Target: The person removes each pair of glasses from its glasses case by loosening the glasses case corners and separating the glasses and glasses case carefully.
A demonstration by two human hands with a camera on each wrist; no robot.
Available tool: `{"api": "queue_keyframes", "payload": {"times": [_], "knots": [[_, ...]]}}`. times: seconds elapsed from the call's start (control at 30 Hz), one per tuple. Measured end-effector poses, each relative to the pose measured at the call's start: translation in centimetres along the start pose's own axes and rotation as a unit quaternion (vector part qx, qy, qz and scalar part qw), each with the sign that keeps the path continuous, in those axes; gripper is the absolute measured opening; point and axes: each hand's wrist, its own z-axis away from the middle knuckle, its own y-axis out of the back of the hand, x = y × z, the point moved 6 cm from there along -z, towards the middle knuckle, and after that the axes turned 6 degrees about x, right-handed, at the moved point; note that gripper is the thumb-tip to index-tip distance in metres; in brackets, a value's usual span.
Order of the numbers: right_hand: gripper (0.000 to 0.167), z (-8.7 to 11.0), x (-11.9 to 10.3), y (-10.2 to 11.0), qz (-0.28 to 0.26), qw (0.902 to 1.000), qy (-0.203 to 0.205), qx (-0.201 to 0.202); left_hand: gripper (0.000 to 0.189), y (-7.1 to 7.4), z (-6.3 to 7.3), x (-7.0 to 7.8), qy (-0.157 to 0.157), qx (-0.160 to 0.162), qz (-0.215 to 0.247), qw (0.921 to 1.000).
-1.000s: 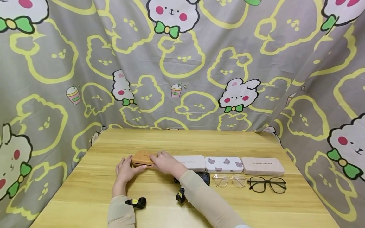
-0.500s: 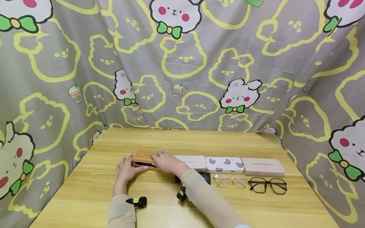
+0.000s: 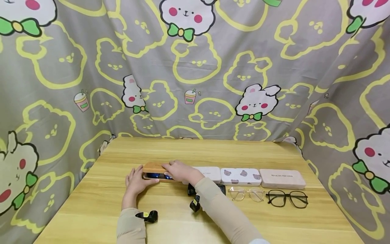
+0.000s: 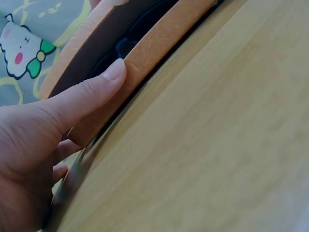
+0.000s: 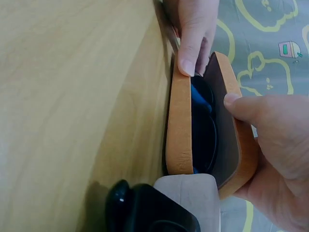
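Note:
An orange-brown glasses case (image 3: 153, 166) lies at the left end of a row of cases, its lid partly raised. Inside it, dark sunglasses (image 5: 205, 140) with a blue sheen show through the gap. My left hand (image 3: 137, 183) grips the base at the left end, thumb over the front rim in the left wrist view. My right hand (image 3: 182, 172) holds the lid (image 5: 245, 157) toward its right end. In the right wrist view, its thumb is on the lid's inner edge and its fingers are behind.
To the right stand a white case (image 3: 208, 173), a bear-print case (image 3: 240, 177) and a pinkish case (image 3: 282, 178). In front lie black sunglasses (image 3: 223, 190) partly behind my forearm, clear-framed glasses (image 3: 246, 194) and black-framed glasses (image 3: 286, 198). A patterned curtain (image 3: 207, 67) surrounds the table (image 3: 170, 227).
The lid of the orange-brown case has lifted under my right hand, from a narrow slit to a wider gap that shows the sunglasses. My left hand stays on the base.

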Motion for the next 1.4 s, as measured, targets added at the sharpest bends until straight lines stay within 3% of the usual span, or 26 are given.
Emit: {"api": "queue_keyframes", "payload": {"times": [0.2,0.43,0.57,0.83,1.17,1.4], "knots": [[0.045,-0.3,0.3,0.2,-0.021,0.9994,0.027,0.006,0.101,0.0,0.0,0.0,-0.001,0.000,0.000,1.0000],[0.049,-0.6,1.3,0.2,-0.124,0.9920,-0.006,-0.022,0.105,-0.1,-0.1,0.1,-0.005,-0.004,-0.010,0.9999],[0.051,-0.9,1.9,0.3,-0.149,0.9883,-0.024,-0.023,0.106,0.0,-0.2,0.1,-0.007,-0.004,-0.013,0.9999],[0.048,-1.5,2.7,0.9,-0.117,0.9918,-0.036,0.039,0.105,0.0,-0.2,0.0,-0.009,-0.004,-0.012,0.9999],[0.047,-1.5,2.9,0.8,-0.063,0.9940,-0.053,0.072,0.106,0.0,-0.1,0.0,-0.010,-0.004,-0.009,0.9999],[0.052,-0.9,2.7,1.1,-0.076,0.9925,-0.052,0.080,0.107,0.0,-0.1,0.0,-0.009,-0.004,-0.007,0.9999]]}}
